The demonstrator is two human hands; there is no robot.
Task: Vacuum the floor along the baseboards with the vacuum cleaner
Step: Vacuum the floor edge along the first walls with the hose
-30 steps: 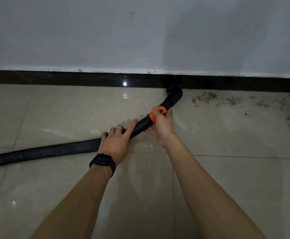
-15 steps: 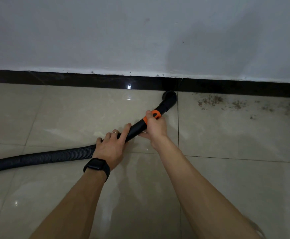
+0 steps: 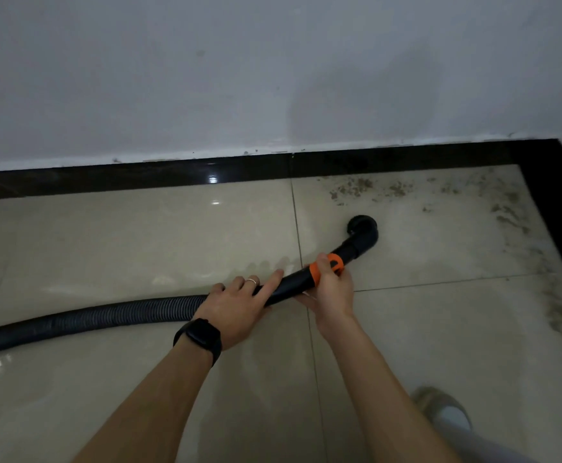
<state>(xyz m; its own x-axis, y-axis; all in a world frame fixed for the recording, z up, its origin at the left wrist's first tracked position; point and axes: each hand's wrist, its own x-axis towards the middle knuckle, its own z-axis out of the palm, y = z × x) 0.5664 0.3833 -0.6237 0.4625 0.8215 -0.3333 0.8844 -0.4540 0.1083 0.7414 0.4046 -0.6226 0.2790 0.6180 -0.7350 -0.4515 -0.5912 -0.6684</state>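
from the left edge, ribbed black vacuum hose [image 3: 89,320] lying across the glossy floor [image 3: 106,245] tiles, then left hand [image 3: 236,309] curled over it at mid-frame, right hand [image 3: 334,292] just beside clasping the orange collar [image 3: 316,272], black nozzle [image 3: 363,228] right of centre, apart from the dark baseboard [image 3: 106,182], scattered dirt [image 3: 353,188] toward the upper right

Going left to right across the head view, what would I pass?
Vacuum hose → left hand → right hand → nozzle → dirt near the corner → side baseboard.
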